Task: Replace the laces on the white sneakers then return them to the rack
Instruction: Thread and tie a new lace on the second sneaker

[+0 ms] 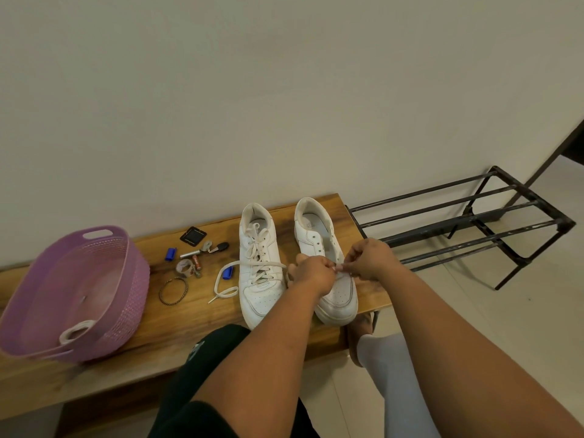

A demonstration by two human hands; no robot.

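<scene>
Two white sneakers stand side by side on a wooden bench [177,324], toes toward me. The left sneaker [259,267] is laced. The right sneaker [328,248] shows bare upper eyelets. A loose white lace [230,279] trails from my hands across the left sneaker and onto the bench. My left hand [313,275] and my right hand [368,259] meet over the right sneaker's lower eyelets, both pinching the lace there. Another coiled white lace [76,331] lies in the purple basket.
A purple plastic basket [104,245] sits on the bench's left. Between it and the sneakers lie small items: a bangle [173,290], keys [208,248], batteries, blue caps, tape. A black metal shoe rack [467,229] stands on the floor to the right. My knees are below the bench.
</scene>
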